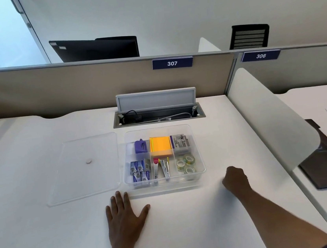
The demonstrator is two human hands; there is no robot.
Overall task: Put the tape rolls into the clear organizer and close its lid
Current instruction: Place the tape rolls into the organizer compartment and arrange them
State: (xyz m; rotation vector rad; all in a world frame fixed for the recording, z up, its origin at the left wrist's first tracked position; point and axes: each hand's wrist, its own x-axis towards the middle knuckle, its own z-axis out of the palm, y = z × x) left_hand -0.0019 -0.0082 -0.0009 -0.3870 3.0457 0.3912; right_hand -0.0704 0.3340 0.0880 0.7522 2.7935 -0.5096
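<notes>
**Tape rolls in the organizer, lid off to the side, both hands empty on the desk**

The left hand (124, 213) lies flat on the white desk (49, 241), palm down, fingers spread wide and thumb stretched out to the right. It holds nothing. Its fingertips (118, 194) come just short of the near left corner of the clear organizer (202, 168) and the near right corner of the lid (81, 169); whether they touch either one cannot be told.

The right hand (235, 179) is curled into a loose fist, knuckles away from the camera, near the organizer's near right corner but apart from it. Nothing shows in its grip, though the inside of the fist is turned out of sight. Whether it rests on the desk or hangs just above it is unclear.

Three tape rolls (186, 164) sit in the near right compartment of the organizer. The other compartments hold small blue boxes (138, 171), staplers (162, 168), an orange pad (160, 146), a purple item (140, 146) and a grey box (179, 141). The lid lies flat on the desk just left of the organizer, so the organizer is open.

Both forearms are cut off by the bottom edge. The print on the boxes is too small to read. The organizer's clear walls blur the near ends of the staplers.
</notes>
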